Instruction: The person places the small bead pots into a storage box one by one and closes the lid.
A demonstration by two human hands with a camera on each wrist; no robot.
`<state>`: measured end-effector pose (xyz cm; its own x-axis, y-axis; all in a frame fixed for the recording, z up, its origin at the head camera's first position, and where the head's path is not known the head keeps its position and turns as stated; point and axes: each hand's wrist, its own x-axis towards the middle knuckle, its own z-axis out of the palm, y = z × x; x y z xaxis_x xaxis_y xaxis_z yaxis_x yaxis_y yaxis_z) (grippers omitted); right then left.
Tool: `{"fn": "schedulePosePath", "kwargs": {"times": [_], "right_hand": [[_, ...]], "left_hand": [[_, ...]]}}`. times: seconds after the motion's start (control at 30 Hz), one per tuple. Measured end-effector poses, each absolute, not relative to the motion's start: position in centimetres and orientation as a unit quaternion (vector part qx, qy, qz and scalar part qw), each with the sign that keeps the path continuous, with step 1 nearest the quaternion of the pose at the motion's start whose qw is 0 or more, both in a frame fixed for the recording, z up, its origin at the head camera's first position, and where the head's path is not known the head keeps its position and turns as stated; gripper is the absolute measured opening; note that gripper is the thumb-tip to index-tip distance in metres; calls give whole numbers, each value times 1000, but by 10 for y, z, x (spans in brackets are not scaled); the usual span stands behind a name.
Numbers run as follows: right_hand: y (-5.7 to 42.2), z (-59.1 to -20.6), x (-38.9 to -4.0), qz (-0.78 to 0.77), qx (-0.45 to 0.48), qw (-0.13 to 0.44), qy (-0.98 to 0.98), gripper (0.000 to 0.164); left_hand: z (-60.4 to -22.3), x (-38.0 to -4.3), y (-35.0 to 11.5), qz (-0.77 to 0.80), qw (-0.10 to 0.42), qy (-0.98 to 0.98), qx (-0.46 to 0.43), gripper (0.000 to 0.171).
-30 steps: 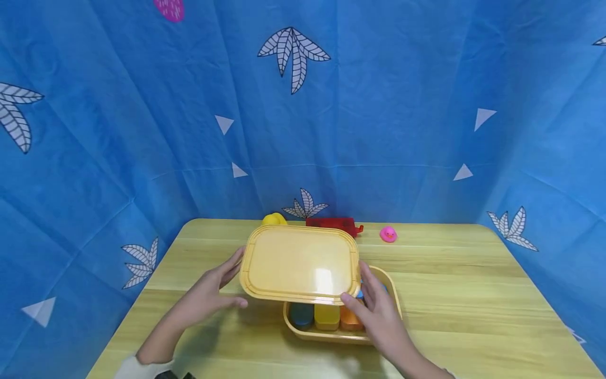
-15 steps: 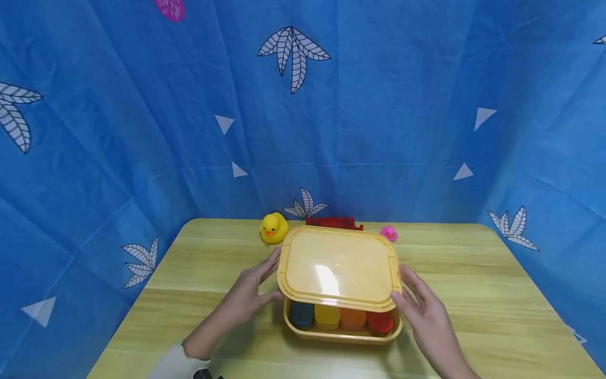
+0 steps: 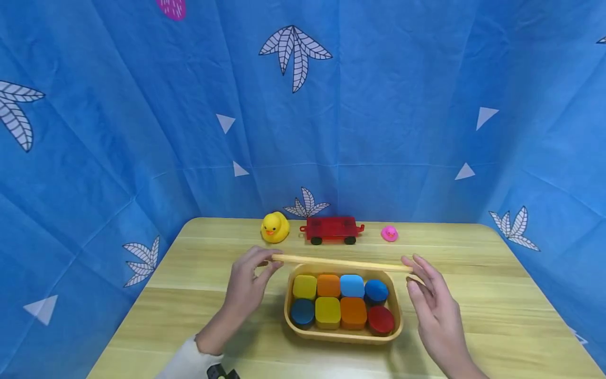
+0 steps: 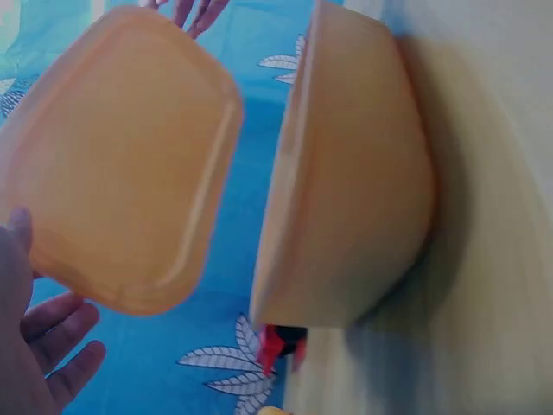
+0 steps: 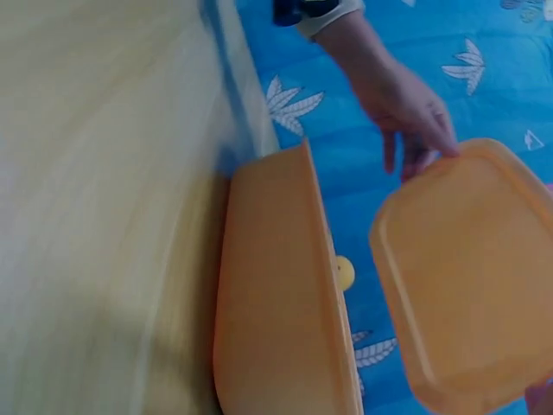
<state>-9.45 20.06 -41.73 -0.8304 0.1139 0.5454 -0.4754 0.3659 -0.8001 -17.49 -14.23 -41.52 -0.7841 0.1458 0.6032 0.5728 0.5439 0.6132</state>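
Observation:
A yellow-orange plastic lid (image 3: 341,264) hangs edge-on above the back rim of a matching rounded box (image 3: 341,337). My left hand (image 3: 248,279) pinches the lid's left end between thumb and fingers. At the lid's other end, my right hand (image 3: 437,310) holds the edge, fingers above and thumb lower down. In the box sit several coloured blocks, such as a red round block (image 3: 381,320) and a light blue block (image 3: 352,286). From the left wrist, the lid (image 4: 130,164) shows its broad face, apart from the box (image 4: 354,164). The right hand is mostly cut off in its own wrist view.
Along the back of the wooden table (image 3: 473,273) stand a yellow rubber duck (image 3: 274,227), a red toy wagon (image 3: 331,229) and a small pink duck (image 3: 390,233). A blue patterned cloth (image 3: 388,105) hangs behind and at both sides.
Both hands have carried the lid to the right, over the box. The lid has tipped from showing its broad face to edge-on, uncovering the blocks and the wagon from view.

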Motion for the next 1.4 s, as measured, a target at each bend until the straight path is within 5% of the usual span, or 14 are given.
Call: {"fn": "schedulePosePath", "kwargs": {"times": [0.1, 0.2, 0.4, 0.63, 0.97, 1.4], "right_hand": [[197, -419, -99, 489, 147, 327, -795, 74], [197, -422, -103, 436, 146, 354, -814, 85], [201, -428, -110, 364, 127, 341, -857, 83], [206, -436, -117, 245, 138, 304, -910, 64], [209, -451, -127, 181, 140, 269, -936, 55], [210, -461, -136, 200, 118, 181, -956, 48]], "left_hand": [[-410, -177, -137, -425, 276, -839, -197, 11], [-408, -178, -132, -419, 279, -843, -192, 26], [-414, -177, -130, -352, 266, -867, -233, 53], [-424, -174, -130, -220, 175, -930, -234, 67], [-447, -181, -121, -150, 85, -961, -215, 60], [-461, -186, -116, -113, 96, -959, -241, 51]]}}
